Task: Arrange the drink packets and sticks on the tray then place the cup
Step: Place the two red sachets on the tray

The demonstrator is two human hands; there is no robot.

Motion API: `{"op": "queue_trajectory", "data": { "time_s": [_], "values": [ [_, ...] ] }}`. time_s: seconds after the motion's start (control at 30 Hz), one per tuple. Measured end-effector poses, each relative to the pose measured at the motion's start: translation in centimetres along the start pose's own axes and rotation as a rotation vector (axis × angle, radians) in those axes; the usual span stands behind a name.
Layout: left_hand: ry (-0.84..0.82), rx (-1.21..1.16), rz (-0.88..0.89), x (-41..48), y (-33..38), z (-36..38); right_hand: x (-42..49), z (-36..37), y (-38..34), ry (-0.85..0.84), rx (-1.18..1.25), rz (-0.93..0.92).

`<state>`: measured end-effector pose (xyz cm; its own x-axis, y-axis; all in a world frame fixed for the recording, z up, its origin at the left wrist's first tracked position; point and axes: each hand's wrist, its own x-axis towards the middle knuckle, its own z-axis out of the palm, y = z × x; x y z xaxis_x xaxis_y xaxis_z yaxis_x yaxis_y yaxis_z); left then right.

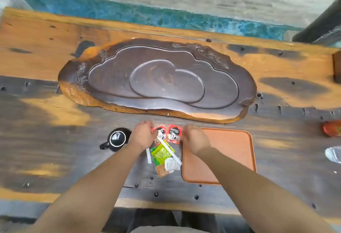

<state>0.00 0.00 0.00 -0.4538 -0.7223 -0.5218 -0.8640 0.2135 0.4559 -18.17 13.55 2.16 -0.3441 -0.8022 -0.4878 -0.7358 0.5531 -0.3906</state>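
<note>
left red packet (160, 134) half-hidden, both hands' fingers unseen

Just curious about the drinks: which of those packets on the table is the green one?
The green packet lies in the middle of the pile, below the two red coffee packets, crossed by a white stick.

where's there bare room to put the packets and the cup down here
The orange tray is bare apart from the right hand over its near-left corner. The carved wooden slab behind is also bare. It is crowded between the black cup and the tray, where packets and the left hand sit.
</note>
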Motion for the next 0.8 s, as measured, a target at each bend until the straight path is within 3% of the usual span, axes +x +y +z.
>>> {"op": "queue_trajectory", "data": {
  "time_s": [0.23, 0.37, 0.5, 0.67, 0.8],
  "values": [
    [-0.005, 0.265, 0.108, 1.5, 0.6, 1.7, 3.0, 2.1, -1.4, 0.019, -0.219, 0.043],
    [0.025, 0.265, 0.101, 2.2, 0.7, 2.2, 4.1, 3.3, -1.8, 0.072, -0.341, 0.038],
    [0.022, 0.248, 0.085, 2.9, 1.1, 2.2, 5.0, 3.7, -2.3, 0.057, -0.303, 0.056],
    [-0.016, 0.152, 0.051, 3.0, 1.5, 1.5, 5.3, 3.5, -2.3, 0.030, -0.192, -0.013],
    [0.038, -0.212, 0.057, 2.8, 0.8, 0.7, 4.6, 3.3, -2.4, 0.114, 0.056, -0.070]
  ]
}}
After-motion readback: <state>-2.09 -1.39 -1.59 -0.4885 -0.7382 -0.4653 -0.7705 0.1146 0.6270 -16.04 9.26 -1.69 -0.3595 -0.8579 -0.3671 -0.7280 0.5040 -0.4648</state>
